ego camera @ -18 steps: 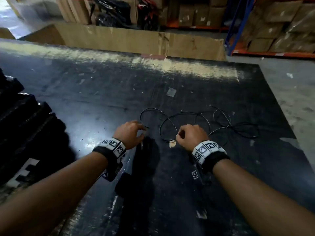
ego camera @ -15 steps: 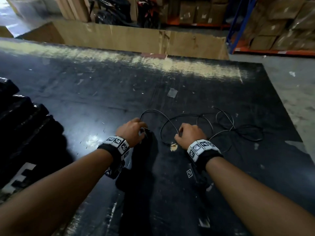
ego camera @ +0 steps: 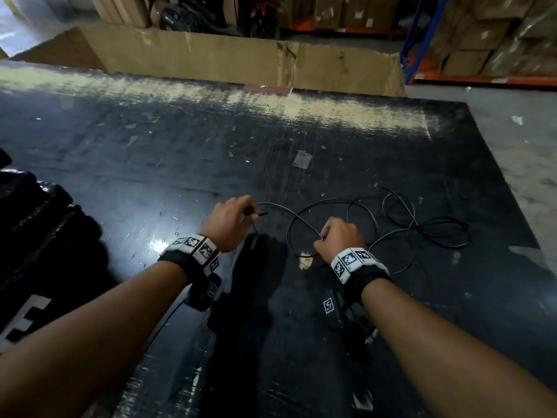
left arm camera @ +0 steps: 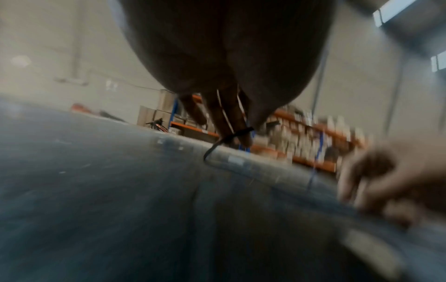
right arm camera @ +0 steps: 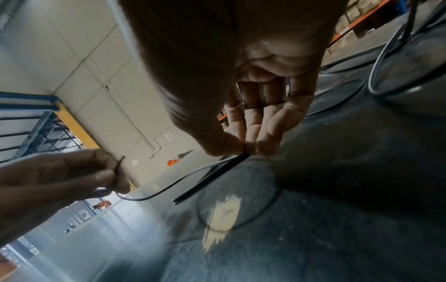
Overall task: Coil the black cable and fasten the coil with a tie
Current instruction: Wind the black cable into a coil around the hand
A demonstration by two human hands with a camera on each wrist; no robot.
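We pinch the cable [ego camera: 304, 220] near its end with our left hand [ego camera: 230, 226] and further along with our right hand [ego camera: 339, 239], readying the first loop over the worktop [ego camera: 180, 164].

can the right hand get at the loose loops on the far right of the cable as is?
Probably not freely: the right hand is pinching the black cable near its end, and the loose loops lie further right on the table. The path is unobstructed, but it must let go first.
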